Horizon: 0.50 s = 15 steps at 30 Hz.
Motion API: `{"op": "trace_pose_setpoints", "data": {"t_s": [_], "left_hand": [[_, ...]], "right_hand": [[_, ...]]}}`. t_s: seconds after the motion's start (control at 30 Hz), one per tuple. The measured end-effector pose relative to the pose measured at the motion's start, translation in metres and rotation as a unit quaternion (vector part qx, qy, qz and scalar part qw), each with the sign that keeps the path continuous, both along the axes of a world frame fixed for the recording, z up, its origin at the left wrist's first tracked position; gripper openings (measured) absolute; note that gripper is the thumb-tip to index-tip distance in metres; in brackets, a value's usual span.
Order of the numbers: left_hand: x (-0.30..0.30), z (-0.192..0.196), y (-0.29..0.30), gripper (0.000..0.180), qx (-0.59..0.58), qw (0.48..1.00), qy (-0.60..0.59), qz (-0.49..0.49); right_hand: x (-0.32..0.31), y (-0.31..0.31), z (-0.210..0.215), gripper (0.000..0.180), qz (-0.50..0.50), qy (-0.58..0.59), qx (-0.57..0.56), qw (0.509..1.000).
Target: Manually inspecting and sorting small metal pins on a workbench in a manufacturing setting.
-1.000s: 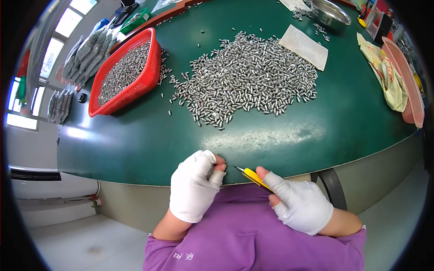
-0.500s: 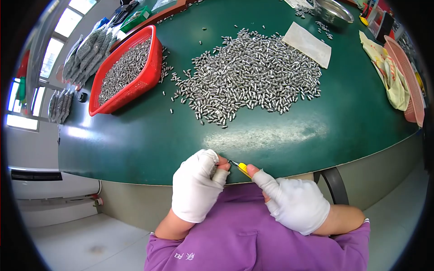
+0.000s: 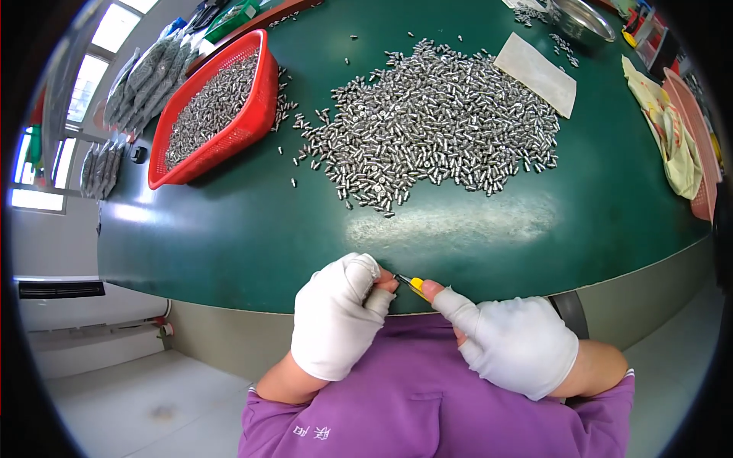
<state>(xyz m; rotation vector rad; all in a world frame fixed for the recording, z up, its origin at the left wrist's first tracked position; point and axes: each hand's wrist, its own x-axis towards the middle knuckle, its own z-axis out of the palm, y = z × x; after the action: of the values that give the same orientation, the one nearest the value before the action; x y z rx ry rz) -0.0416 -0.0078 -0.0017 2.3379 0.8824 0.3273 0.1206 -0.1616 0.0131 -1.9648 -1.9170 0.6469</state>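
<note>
Close to the table's near edge, my left hand point(image 3: 340, 317), in a white fingerless glove, is closed with thumb and finger pinched. A small metal part, barely visible, sits at those fingertips; the rest of the palm is hidden. My right hand point(image 3: 515, 340), gloved the same way, grips a slim yellow-handled tool point(image 3: 417, 285). Its narrow metal tip points left and meets the left fingertips; whether it is a blade or a point I cannot tell. Beyond both hands lies a wide heap of small silver metal pins point(image 3: 435, 122).
A red plastic basket point(image 3: 263, 114) full of similar pins stands at left on the green table point(image 3: 252, 244). Filled clear bags point(image 3: 149, 80) lie behind it. A pale card point(image 3: 538, 74) touches the heap; a steel bowl point(image 3: 584, 21) and pink basket point(image 3: 699, 191) are at right.
My view has shifted slightly, so the table things sit a little differently in the picture. Both hands keep their grip, with the tool's tip still at the left fingertips.
</note>
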Motion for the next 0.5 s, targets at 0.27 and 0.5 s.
{"op": "trace_pose_setpoints", "data": {"t_s": [0.27, 0.5], "left_hand": [[-0.001, -0.007, 0.002, 0.014, -0.024, 1.000, -0.017, 0.000], [-0.011, -0.003, 0.004, 0.008, -0.262, 0.945, -0.154, 0.118]], "right_hand": [[-0.001, -0.004, -0.003, 0.066, -0.035, -0.027, 0.022, 0.999], [0.084, -0.017, -0.019, 0.072, -0.368, -0.204, 0.223, 0.879]]}}
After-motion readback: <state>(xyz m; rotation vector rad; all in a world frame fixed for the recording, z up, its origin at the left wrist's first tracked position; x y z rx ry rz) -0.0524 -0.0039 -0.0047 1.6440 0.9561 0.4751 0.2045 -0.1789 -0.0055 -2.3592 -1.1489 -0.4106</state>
